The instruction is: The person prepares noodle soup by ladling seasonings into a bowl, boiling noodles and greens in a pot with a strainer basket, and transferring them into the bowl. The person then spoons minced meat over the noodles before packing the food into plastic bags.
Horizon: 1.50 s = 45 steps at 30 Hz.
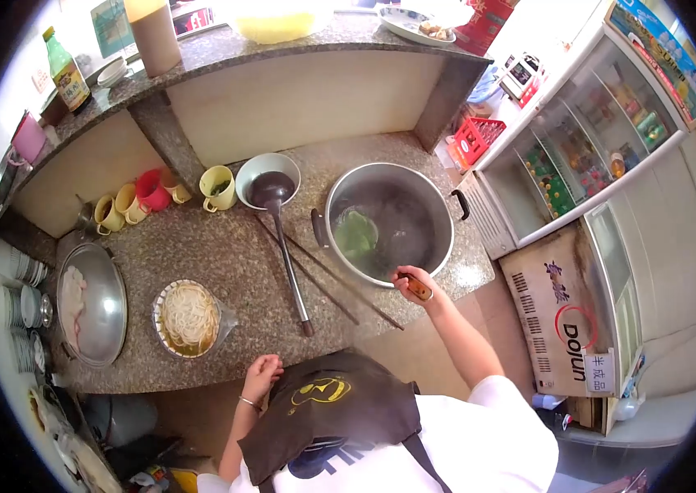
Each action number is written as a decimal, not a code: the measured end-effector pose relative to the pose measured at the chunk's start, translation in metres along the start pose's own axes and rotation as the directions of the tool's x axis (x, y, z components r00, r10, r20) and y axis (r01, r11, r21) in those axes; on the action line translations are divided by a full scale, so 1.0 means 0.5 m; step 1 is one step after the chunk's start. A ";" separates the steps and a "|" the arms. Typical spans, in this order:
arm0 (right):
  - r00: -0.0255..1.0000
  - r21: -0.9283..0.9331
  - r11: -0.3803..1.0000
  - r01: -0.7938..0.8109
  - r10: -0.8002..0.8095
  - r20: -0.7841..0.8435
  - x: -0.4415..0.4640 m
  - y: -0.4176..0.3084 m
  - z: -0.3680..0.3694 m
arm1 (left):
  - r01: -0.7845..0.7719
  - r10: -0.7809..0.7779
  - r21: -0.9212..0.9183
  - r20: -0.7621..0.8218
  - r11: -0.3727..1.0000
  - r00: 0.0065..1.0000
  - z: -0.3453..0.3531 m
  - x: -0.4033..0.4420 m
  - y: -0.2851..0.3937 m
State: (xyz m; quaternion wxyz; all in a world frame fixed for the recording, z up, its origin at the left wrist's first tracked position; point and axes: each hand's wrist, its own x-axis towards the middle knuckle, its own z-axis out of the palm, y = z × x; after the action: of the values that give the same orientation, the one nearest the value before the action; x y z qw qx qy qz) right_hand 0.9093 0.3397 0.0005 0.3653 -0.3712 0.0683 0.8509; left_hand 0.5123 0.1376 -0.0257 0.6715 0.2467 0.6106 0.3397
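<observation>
Head view: right hand [405,278] closed round a wooden handle [419,288] at the near rim of the pot [440,232].
Handle slants toward greens [356,233] in the pot's left half; left hand [260,380], farther from the pot, curled, contents unclear.

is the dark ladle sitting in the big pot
No, the dark ladle rests with its head in the pale bowl beside the big pot.

head view | worn on head | faces forward, steeply down into pot [438,223] | near, wide over counter [192,238]
</observation>
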 end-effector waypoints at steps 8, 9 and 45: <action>0.951 0.153 0.987 0.050 -0.094 0.294 -0.032 0.039 -0.038 | -0.008 0.009 0.039 -0.043 0.999 0.999 0.002 -0.008 0.013; 0.955 0.123 0.990 0.075 -0.107 0.277 -0.042 0.040 -0.039 | -0.011 0.012 0.044 -0.034 0.999 0.999 0.002 -0.006 0.009; 0.954 -0.190 0.935 0.299 -0.290 0.074 -0.121 0.032 -0.077 | -0.090 0.079 -0.065 -0.162 0.994 0.984 0.064 -0.057 -0.072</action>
State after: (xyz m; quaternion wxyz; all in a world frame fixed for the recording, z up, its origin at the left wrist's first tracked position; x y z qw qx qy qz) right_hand 0.9489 0.2788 0.0117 0.4510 -0.3926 -0.0818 0.7973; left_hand 0.5488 0.0952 -0.0299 0.6139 0.2200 0.6388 0.4083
